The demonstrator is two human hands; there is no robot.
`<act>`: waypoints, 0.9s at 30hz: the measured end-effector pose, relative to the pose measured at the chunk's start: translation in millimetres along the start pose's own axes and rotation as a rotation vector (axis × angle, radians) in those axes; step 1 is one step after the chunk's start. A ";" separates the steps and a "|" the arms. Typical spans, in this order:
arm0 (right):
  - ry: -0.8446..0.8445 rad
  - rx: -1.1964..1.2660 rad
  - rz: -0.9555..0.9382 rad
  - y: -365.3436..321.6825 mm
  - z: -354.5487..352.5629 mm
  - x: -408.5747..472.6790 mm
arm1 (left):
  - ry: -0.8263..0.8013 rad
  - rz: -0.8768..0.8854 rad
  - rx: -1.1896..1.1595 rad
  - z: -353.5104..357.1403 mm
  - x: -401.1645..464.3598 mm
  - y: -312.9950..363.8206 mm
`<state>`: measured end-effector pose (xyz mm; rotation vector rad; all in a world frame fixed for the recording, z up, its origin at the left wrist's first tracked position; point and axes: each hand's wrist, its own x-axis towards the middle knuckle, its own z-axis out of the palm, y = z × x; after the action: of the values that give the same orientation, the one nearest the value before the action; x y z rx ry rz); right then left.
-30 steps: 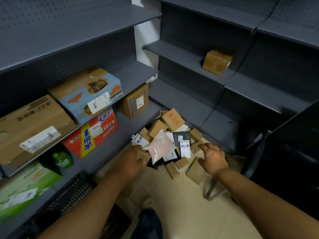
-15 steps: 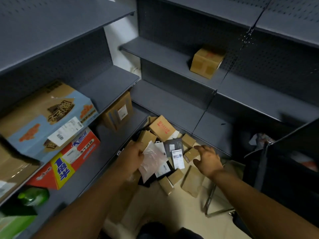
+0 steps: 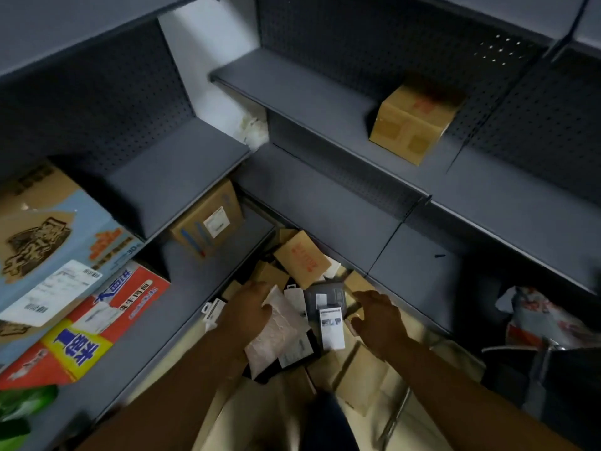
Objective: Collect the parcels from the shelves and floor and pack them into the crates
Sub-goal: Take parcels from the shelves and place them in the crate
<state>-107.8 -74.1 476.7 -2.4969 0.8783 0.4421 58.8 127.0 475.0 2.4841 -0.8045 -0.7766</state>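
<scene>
Parcels (image 3: pixel 302 265) lie heaped on the floor at twelve o'clock, in the corner between grey shelves (image 3: pixel 325 196). Our left hand (image 3: pixel 248 312) pinches a pale padded pouch (image 3: pixel 276 333) between thumb and fingers. At one o'clock our right hand (image 3: pixel 379 320) hovers above small cartons, fingers loosely spread.

We have one head-worn view, looking steeply down into the shelf corner at 12 o'clock, close above the floor pile (image 3: pixel 302 288).
</scene>
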 end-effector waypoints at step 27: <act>-0.101 0.668 0.316 68.7 316.4 390.4 | -0.118 -0.032 0.090 232.6 409.4 -186.3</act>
<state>92.3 -156.3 18.0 -1.7253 1.1565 0.3036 267.0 -40.6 45.0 2.5553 -0.8605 -0.9247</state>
